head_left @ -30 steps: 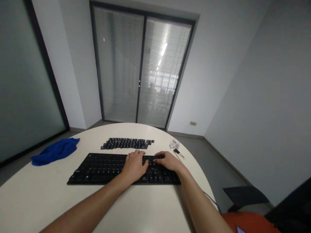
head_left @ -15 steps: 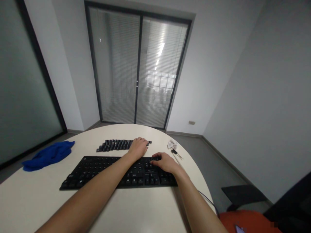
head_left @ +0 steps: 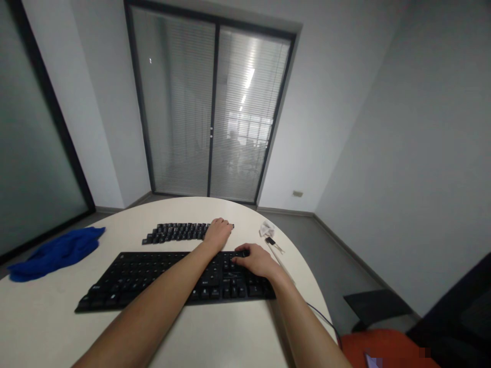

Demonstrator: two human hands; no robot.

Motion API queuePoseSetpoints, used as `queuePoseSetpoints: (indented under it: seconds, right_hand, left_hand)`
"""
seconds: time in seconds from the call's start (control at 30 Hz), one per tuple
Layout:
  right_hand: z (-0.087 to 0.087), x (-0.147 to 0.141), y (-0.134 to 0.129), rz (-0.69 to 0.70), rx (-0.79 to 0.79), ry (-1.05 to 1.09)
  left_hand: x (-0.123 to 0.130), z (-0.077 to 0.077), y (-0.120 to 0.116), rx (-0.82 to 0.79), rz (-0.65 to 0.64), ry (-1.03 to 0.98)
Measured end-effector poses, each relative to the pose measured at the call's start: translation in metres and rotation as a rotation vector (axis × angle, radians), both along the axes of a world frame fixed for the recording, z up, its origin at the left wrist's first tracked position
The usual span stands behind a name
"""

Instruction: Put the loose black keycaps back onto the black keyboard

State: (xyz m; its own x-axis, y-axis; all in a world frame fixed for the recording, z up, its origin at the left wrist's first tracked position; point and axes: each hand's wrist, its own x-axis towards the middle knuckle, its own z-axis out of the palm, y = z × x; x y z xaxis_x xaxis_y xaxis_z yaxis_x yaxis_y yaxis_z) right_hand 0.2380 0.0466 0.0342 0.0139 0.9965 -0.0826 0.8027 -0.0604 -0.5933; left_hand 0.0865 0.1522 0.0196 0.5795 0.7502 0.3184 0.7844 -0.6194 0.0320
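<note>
My left hand (head_left: 218,234) reaches over the right end of several rows of loose black keycaps (head_left: 176,232). Its fingers stretch forward and down, with their tips partly hidden; one keycap edge shows beside them. I see nothing clearly held in it. Below lies a black keyboard (head_left: 141,271), its middle crossed by my left forearm. My right hand (head_left: 255,259) rests over the keyboard's upper right part. Its thumb and index finger are apart, close to the keys, and the other fingers are mostly hidden.
A blue cloth (head_left: 57,253) lies at the table's left. On the right are a crumpled clear-white piece (head_left: 267,228), a small black-headed tool (head_left: 270,240) and a thin pale stick (head_left: 282,263). A cable (head_left: 320,313) runs over the table edge towards an orange chair (head_left: 383,345).
The view has turned slightly right, so the table appears farther left. My left hand has shifted a little rightward over the keycaps. My right hand stays at the same part of the keyboard.
</note>
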Motion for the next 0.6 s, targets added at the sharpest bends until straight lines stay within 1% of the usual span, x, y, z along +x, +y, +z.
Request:
queuePoseSetpoints:
  seconds: [0.13,0.27,0.37,0.47,0.53,0.6]
  right_hand:
    - [0.0,0.001,0.0,0.009,0.003,0.011]
    - [-0.002,0.003,0.001,0.026,0.009,0.027]
    - [-0.003,0.005,0.002,0.033,0.018,0.033]
    - [-0.004,0.006,0.002,0.047,0.037,0.034]
    - [-0.004,0.006,0.0,0.069,0.055,0.025]
    - [-0.002,0.006,-0.002,0.093,0.075,0.0]
  left_hand:
    - [0.001,0.001,-0.004,-0.013,-0.015,-0.042]
    - [-0.005,0.006,-0.014,-0.032,-0.021,-0.117]
    - [-0.016,0.007,-0.031,-0.045,-0.006,-0.203]
    - [-0.031,0.002,-0.054,-0.079,0.021,-0.289]
    - [-0.04,-0.004,-0.069,-0.187,0.016,-0.468]
    - [-0.048,-0.011,-0.08,-0.231,0.006,-0.57]
